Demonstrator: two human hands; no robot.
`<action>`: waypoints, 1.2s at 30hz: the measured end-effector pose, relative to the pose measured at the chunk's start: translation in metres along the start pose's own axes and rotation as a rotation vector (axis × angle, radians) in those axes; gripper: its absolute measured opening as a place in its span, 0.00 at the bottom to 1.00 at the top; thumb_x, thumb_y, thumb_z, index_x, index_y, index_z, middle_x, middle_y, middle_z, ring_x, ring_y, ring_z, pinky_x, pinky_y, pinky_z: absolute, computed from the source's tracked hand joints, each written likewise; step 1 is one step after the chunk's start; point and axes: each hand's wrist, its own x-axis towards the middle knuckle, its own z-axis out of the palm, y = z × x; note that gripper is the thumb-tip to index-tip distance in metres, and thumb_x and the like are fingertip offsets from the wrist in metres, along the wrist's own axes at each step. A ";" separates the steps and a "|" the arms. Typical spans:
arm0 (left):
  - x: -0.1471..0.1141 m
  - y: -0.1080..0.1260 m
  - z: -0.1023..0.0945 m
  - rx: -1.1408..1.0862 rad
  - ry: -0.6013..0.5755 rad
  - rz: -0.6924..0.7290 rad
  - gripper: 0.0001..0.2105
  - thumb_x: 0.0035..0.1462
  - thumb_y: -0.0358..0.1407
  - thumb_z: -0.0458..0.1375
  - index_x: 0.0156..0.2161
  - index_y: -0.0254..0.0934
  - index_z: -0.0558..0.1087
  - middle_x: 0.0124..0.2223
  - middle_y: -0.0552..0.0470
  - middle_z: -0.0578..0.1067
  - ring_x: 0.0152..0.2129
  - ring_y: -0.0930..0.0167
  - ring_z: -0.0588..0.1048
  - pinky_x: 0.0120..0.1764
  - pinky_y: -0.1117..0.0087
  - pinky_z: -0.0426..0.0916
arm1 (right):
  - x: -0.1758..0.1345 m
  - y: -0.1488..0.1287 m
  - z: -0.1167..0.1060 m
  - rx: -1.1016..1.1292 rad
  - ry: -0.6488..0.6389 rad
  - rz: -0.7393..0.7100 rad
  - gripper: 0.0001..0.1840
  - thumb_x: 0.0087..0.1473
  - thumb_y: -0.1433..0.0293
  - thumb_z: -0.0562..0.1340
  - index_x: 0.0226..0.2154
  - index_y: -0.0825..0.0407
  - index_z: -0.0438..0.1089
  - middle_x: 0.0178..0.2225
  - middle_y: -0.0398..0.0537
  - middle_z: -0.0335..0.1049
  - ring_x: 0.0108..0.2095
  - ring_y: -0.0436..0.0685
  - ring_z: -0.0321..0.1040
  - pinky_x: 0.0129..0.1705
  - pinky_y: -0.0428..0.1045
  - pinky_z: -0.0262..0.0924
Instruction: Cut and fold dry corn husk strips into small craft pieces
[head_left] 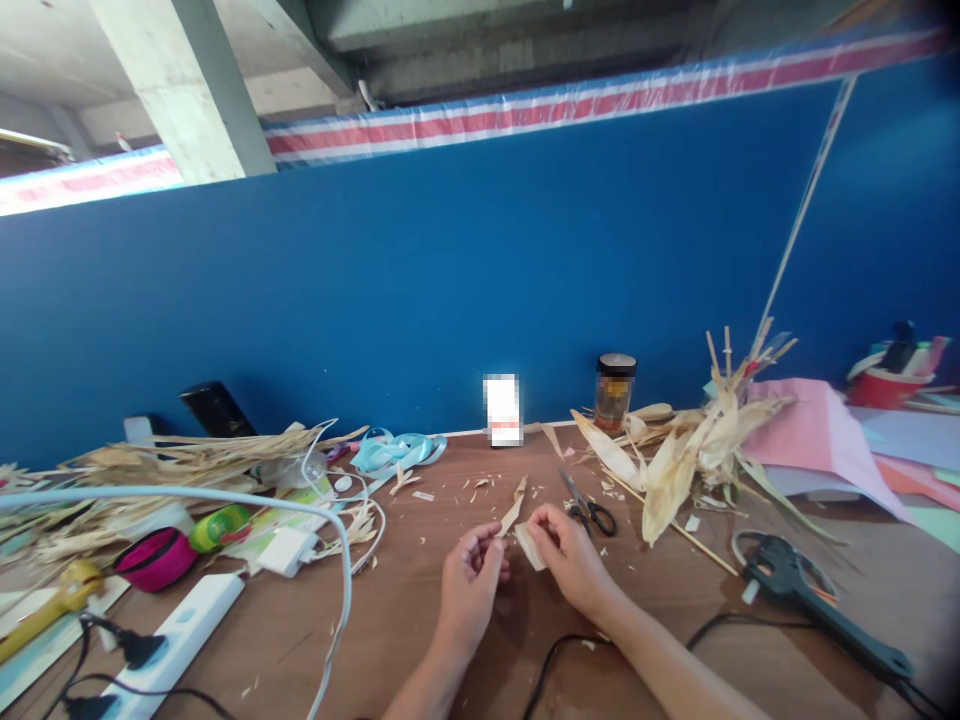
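My right hand (568, 552) pinches a small pale piece of corn husk (531, 547) between thumb and fingers, just above the brown table. Close on its left, my left hand (472, 580) is loosely curled, thumb and fingers apart, with nothing visibly gripped. A narrow strip of dried husk (514, 508) lies just beyond the left fingertips; whether they touch it I cannot tell. Black-handled scissors (596, 517) rest on the table behind my right hand.
A phone-like lit screen (502, 410) and a lidded jar (616, 392) stand by the blue partition (465, 270). Dried husks (675, 470) and a glue gun (810, 590) lie right. Left are a power strip (180, 645), a white cable (347, 570) and blue ribbon (397, 450).
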 end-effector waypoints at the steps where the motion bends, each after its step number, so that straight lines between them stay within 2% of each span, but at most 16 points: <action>1: -0.001 0.001 0.001 0.003 -0.013 -0.008 0.17 0.46 0.40 0.56 0.40 0.31 0.68 0.31 0.49 0.74 0.23 0.73 0.71 0.27 0.72 0.68 | 0.000 0.000 0.000 0.029 -0.016 0.007 0.06 0.51 0.69 0.52 0.25 0.53 0.60 0.22 0.40 0.59 0.24 0.49 0.57 0.27 0.43 0.52; 7: -0.002 0.001 0.003 0.049 -0.121 0.041 0.11 0.44 0.39 0.59 0.30 0.31 0.71 0.24 0.52 0.72 0.20 0.75 0.68 0.24 0.77 0.63 | -0.004 -0.006 0.007 0.163 -0.121 0.056 0.01 0.48 0.73 0.54 0.27 0.53 0.60 0.23 0.40 0.63 0.26 0.49 0.61 0.29 0.43 0.55; 14: 0.001 -0.003 -0.001 0.084 -0.077 0.025 0.10 0.45 0.38 0.58 0.26 0.30 0.71 0.19 0.56 0.69 0.15 0.78 0.65 0.20 0.78 0.59 | -0.003 -0.014 0.006 0.116 -0.093 0.065 0.02 0.48 0.71 0.55 0.27 0.53 0.61 0.23 0.41 0.64 0.25 0.50 0.61 0.28 0.43 0.55; 20: 0.001 -0.004 -0.002 0.129 -0.053 0.036 0.11 0.47 0.39 0.55 0.28 0.31 0.71 0.19 0.55 0.69 0.16 0.77 0.65 0.20 0.78 0.59 | -0.005 -0.015 0.004 0.203 -0.167 0.104 0.08 0.49 0.69 0.54 0.34 0.54 0.62 0.25 0.43 0.68 0.26 0.51 0.64 0.29 0.44 0.58; 23: 0.000 -0.003 -0.002 0.165 -0.049 0.079 0.10 0.47 0.38 0.56 0.28 0.30 0.71 0.21 0.55 0.70 0.17 0.77 0.65 0.21 0.78 0.59 | -0.005 -0.009 0.005 0.184 -0.189 0.081 0.07 0.49 0.68 0.55 0.31 0.54 0.64 0.25 0.44 0.68 0.27 0.51 0.64 0.30 0.44 0.57; 26: -0.001 -0.002 0.000 0.139 -0.089 0.080 0.09 0.46 0.37 0.57 0.29 0.30 0.71 0.22 0.54 0.70 0.17 0.77 0.66 0.22 0.78 0.60 | -0.004 -0.003 0.005 0.118 -0.140 0.080 0.05 0.47 0.69 0.56 0.26 0.54 0.65 0.23 0.43 0.67 0.26 0.51 0.63 0.29 0.44 0.56; 30: 0.001 -0.003 0.001 0.064 -0.134 0.042 0.09 0.44 0.35 0.59 0.30 0.31 0.71 0.25 0.52 0.73 0.20 0.75 0.69 0.26 0.77 0.63 | -0.003 -0.002 0.003 0.132 -0.144 0.096 0.05 0.47 0.70 0.56 0.27 0.55 0.66 0.24 0.43 0.69 0.27 0.51 0.64 0.30 0.44 0.57; 36: 0.003 -0.004 -0.003 0.024 -0.090 0.015 0.11 0.44 0.36 0.59 0.32 0.31 0.71 0.26 0.50 0.75 0.23 0.73 0.72 0.28 0.75 0.65 | -0.003 -0.006 0.003 0.312 -0.250 0.155 0.07 0.48 0.70 0.55 0.32 0.55 0.65 0.25 0.43 0.69 0.27 0.50 0.65 0.30 0.44 0.59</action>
